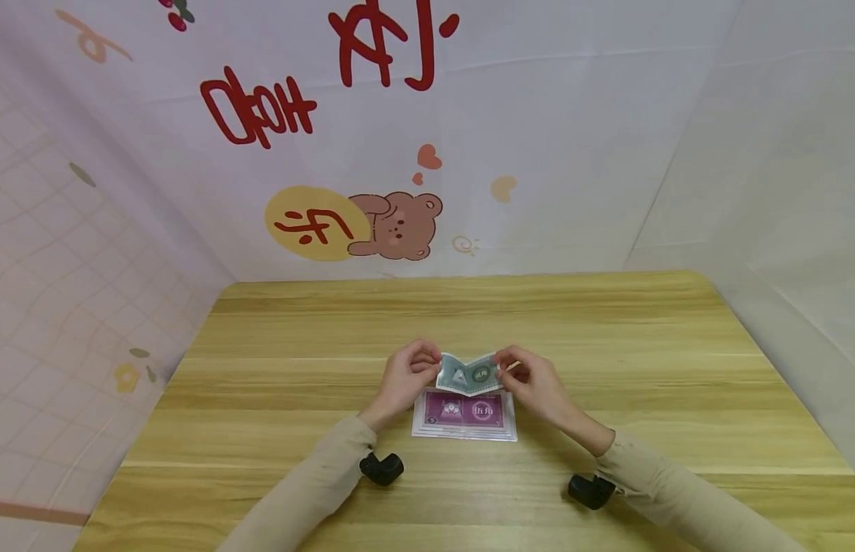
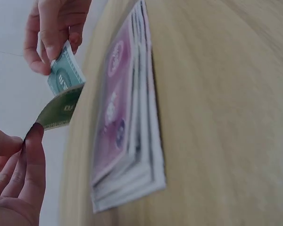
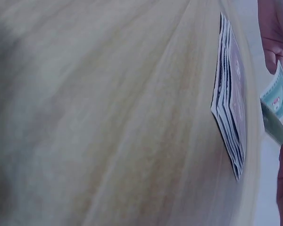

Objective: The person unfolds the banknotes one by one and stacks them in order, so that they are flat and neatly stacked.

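Observation:
A small green play banknote, creased down its middle into a shallow V, is stretched between both hands above the table. My left hand pinches its left end between thumb and fingers, and my right hand pinches the right end. Just below the note in the head view lies a stack of paper notes with a purple note on top. From the left wrist view, the layered white edges of the stack show, slightly fanned. The right wrist view catches the green note at its right edge.
The stack lies on a wood-grain table. Behind it hangs a white printed curtain with a bear and red characters. A black wrist device sits by the left sleeve, another black device by the right one.

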### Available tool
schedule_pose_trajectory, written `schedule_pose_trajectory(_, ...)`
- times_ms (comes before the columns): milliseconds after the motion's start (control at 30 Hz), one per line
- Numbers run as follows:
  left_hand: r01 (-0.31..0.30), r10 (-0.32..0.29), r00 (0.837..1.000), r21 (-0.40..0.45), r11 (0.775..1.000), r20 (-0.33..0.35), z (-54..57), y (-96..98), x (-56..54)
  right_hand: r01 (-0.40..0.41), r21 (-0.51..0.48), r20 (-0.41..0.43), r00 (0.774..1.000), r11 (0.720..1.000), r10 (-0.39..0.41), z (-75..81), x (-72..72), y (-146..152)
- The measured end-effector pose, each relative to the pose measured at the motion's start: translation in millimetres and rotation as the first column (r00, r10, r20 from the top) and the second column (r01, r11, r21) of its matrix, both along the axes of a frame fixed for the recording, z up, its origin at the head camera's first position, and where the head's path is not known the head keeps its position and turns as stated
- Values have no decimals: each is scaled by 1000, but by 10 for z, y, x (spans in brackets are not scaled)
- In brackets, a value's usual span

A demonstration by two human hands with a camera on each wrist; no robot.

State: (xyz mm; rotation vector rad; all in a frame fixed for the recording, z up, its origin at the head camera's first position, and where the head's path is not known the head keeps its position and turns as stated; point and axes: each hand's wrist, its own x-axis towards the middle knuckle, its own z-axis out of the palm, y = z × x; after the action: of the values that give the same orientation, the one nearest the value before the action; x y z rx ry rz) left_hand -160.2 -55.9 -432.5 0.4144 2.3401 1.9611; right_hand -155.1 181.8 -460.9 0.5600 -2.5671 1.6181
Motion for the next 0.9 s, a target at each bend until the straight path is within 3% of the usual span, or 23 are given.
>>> schedule_pose_trajectory(67, 2, -2, 1000, -10, 1000, 10, 27, -29, 33, 5, 27, -10, 1000, 1000, -5, -7, 10, 11)
schedule_pose_trajectory(267, -17, 17, 1000, -10, 1000, 19, -225, -138, -11, 21, 62, -26, 999, 998, -19, -49, 28, 21)
schedule_pose_trajectory(367, -19, 19, 1000, -21, 1000, 9, -283, -186, -7, 15, 64, -22, 1000, 998, -13, -69, 39, 23)
schedule_pose_trajectory(633, -10, 11, 1000, -113, 993, 5, -336, -262, 43, -51, 92, -12, 999, 994, 52, -101, 75, 14)
schedule_pose_trajectory(900, 56, -62, 998, -244, 968, -14, -374, -309, 112, -144, 167, -47, 987, 975, 154, -133, 119, 8)
